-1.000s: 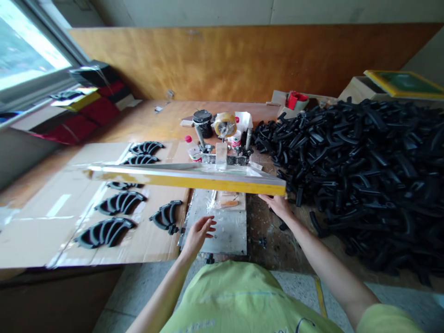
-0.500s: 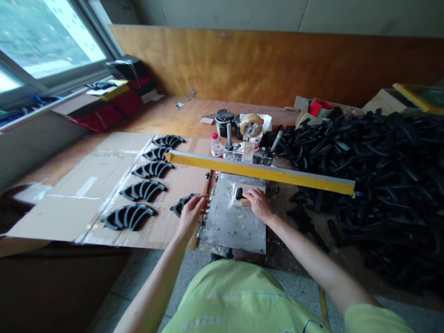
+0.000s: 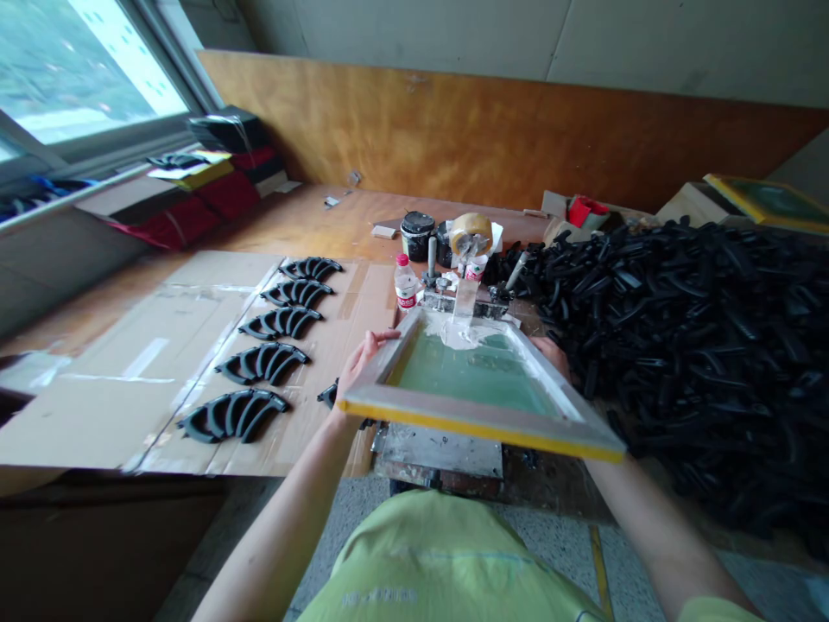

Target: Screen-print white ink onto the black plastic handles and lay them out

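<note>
A screen-printing frame (image 3: 483,423) with green mesh and a yellow front edge tilts over the metal base plate (image 3: 446,451), hinged at the back. My left hand (image 3: 363,367) grips its left side, fingers along the edge. At the right side my right hand (image 3: 553,354) holds the frame, its fingers partly hidden by it. Beneath the frame the middle of the plate is out of sight. Next to my left wrist lies a group of black curved plastic parts (image 3: 329,394), mostly covered by hand and frame.
Rows of curved black parts (image 3: 262,363) lie fanned out on cardboard (image 3: 123,363) to the left. A large heap of black parts (image 3: 686,345) fills the right side. Behind the frame stand a red-capped bottle (image 3: 406,283), a black-lidded tub (image 3: 416,233) and a tape roll (image 3: 471,233).
The frame has swung from nearly edge-on to showing its green mesh, its front edge lower. Both hands have moved to its sides. The black piece on the plate is now hidden.
</note>
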A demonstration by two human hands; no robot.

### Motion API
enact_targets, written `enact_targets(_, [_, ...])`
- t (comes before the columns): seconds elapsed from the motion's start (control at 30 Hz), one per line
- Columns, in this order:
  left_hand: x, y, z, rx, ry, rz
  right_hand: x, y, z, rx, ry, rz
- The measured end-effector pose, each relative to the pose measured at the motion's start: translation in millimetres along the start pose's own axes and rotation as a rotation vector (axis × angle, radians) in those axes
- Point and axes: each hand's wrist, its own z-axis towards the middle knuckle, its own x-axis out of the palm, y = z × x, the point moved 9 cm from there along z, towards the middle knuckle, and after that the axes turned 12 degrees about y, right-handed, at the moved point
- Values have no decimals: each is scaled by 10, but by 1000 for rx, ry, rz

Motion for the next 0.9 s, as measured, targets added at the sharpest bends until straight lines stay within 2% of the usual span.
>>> enact_targets(0.07, [-78, 349, -151, -146, 52, 63, -234, -56, 143, 69, -123, 31])
enact_targets(0.13, [-118, 685, -245, -228, 104, 96, -263, 134, 375, 50, -173, 33])
enact_targets(0.23, [-128, 1109, -250, -247, 142, 75, 28, 658, 773, -93, -57, -52])
enact_targets(0.33, [-151, 1376, -180, -224, 133, 111, 381, 919, 997, -107, 134, -155])
enact_targets(0.43, [-187, 1485, -130, -208, 126, 185, 562, 879, 1010, -42, 281, -226])
enact_targets(0.5, [-204, 1506, -117, -205, 129, 212, 560, 809, 958, 12, 278, -273])
enact_targets(0.6, [-211, 1507, -119, -221, 131, 205, 544, 807, 819, 40, 207, -308])
enact_targets(0.67, [-206, 1497, -129, -239, 126, 180, 606, 923, 670, -37, 204, -277])
enact_targets(0.77, [-194, 1472, -149, -265, 113, 147, 700, 1184, 366, -258, 274, -199])
enact_targets(0.9, [-190, 1426, -161, -254, 103, 145, 644, 1355, 108, -467, 400, -124])
